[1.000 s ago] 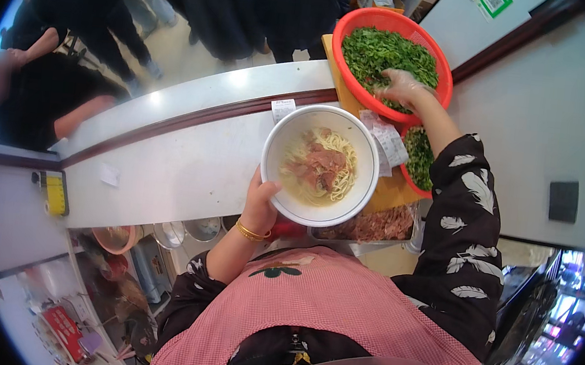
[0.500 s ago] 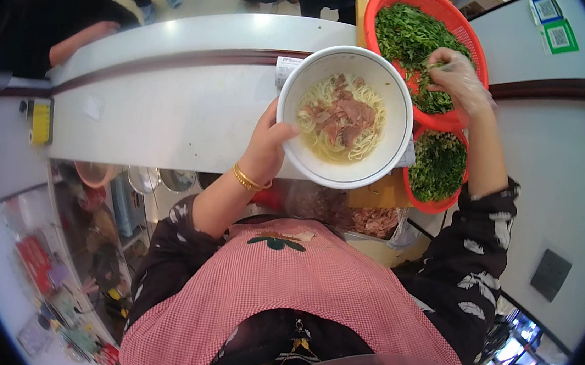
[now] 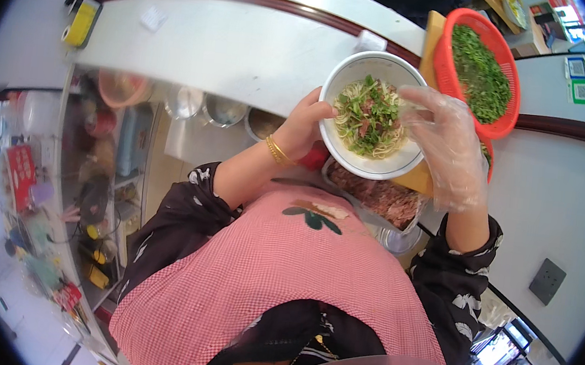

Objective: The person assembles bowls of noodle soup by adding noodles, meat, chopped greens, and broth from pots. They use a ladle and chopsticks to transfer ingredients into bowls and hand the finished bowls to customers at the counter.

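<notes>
My left hand, bare with gold bangles at the wrist, grips the left side of a white bowl, thumb over the rim. In the bowl lie noodles, slices of meat and chopped green herbs scattered on top. My right hand wears a clear plastic glove. It hovers over the bowl's right edge, fingers apart, and I see nothing held in it. Beyond it stands a large red basket of chopped greens. A smaller red basket is mostly hidden behind the glove.
A tray of sliced meat sits below the bowl, beside a wooden board. The white counter runs across the back, with a paper roll and a paper slip. Metal pots stand lower left.
My right hand has come from the large basket to the bowl. Green herbs now lie on the noodles and meat. My view has shifted, and the bowl sits further right in it.
</notes>
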`<state>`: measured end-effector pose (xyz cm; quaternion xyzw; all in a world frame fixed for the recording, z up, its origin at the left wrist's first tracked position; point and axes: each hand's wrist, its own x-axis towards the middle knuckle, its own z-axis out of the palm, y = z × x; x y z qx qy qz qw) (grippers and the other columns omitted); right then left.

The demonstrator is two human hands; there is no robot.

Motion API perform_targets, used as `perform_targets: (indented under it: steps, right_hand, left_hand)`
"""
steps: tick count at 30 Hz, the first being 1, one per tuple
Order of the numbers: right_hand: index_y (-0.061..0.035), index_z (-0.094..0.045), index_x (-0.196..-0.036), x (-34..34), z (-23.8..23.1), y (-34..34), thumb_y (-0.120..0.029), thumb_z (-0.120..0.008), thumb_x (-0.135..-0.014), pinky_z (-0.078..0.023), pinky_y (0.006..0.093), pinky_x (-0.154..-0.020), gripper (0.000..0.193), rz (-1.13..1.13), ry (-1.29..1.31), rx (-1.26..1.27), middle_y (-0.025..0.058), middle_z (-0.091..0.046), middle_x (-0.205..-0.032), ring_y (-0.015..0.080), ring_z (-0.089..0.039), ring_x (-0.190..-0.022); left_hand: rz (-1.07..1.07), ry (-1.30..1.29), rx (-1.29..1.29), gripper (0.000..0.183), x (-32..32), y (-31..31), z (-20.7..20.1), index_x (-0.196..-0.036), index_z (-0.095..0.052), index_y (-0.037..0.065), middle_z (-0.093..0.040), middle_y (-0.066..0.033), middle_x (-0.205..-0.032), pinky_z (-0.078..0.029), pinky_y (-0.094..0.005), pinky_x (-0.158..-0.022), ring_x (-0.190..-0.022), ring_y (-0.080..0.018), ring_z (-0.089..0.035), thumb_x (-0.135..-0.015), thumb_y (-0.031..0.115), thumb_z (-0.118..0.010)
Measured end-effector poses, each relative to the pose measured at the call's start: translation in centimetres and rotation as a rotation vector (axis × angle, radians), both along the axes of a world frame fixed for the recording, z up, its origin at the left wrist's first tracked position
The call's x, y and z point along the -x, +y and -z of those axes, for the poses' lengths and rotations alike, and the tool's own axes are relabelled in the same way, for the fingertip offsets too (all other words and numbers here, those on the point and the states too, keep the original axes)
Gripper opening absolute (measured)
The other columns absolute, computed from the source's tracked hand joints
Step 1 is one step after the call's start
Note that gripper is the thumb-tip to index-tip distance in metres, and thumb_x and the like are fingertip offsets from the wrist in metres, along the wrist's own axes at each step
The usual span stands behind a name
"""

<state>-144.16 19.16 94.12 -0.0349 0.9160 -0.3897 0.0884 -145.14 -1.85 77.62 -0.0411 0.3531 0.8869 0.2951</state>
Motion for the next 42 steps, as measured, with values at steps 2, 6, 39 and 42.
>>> perform_targets:
  steps: [2, 6, 39, 42]
  right_hand:
    - [-0.0047, -0.068, -0.109, -1.3, 0.1, -2.9, -0.006, -0.067, -0.082, -0.052, 0.0360, -0.078, 0.026, -0.073, 0.209, -0.117, 0.0166, -0.066, -0.101, 0.0265, -0.067, -0.084]
    - [-0.0011, -0.068, -0.109, -4.6, 2.8, -10.7, 0.006, -0.065, -0.081, -0.051, 0.0292, -0.079, 0.029, -0.280, 0.152, -0.044, 0.0129, -0.066, -0.101, 0.0203, -0.065, -0.090]
    - [-0.0112, -0.067, -0.100, -2.6, 20.7, -29.0, -0.018, -0.064, -0.089, -0.049, 0.0391, -0.055, 0.014, -0.308, 0.474, -0.530, 0.0076, -0.060, -0.065, 0.0259, -0.062, -0.060]
    - [-0.0109, -0.069, -0.106, -6.8, 17.9, -23.6, -0.017, -0.065, -0.087, -0.047, 0.0422, -0.055, 0.020, -0.190, 0.418, -0.409, 0.0122, -0.060, -0.064, 0.0294, -0.061, -0.060]
  left_hand:
    - [-0.034, -0.003, -0.045, 0.066, -1.7, -2.2, 0.9, -0.138, -0.040, -0.004, -0.056, -0.0172, -0.129, -0.046, -0.0371, -0.102, -0.116, -0.0243, -0.058, -0.079, 0.019, -0.060]
    - [-0.138, -0.009, 0.032, 0.074, -5.6, -8.8, 1.8, -0.142, -0.037, -0.002, -0.054, -0.0182, -0.132, -0.049, -0.0378, -0.100, -0.119, -0.0258, -0.057, -0.077, 0.020, -0.065]
    - [-0.472, -0.204, 0.277, 0.070, -17.5, -38.6, 7.3, -0.137, -0.040, -0.005, -0.055, -0.0178, -0.129, -0.046, -0.0371, -0.101, -0.117, -0.0271, -0.057, -0.074, 0.018, -0.063]
    - [-0.444, -0.199, 0.270, 0.069, -16.6, -37.8, 7.5, -0.136, -0.040, -0.005, -0.055, -0.0177, -0.129, -0.047, -0.0370, -0.100, -0.116, -0.0271, -0.057, -0.074, 0.017, -0.062]
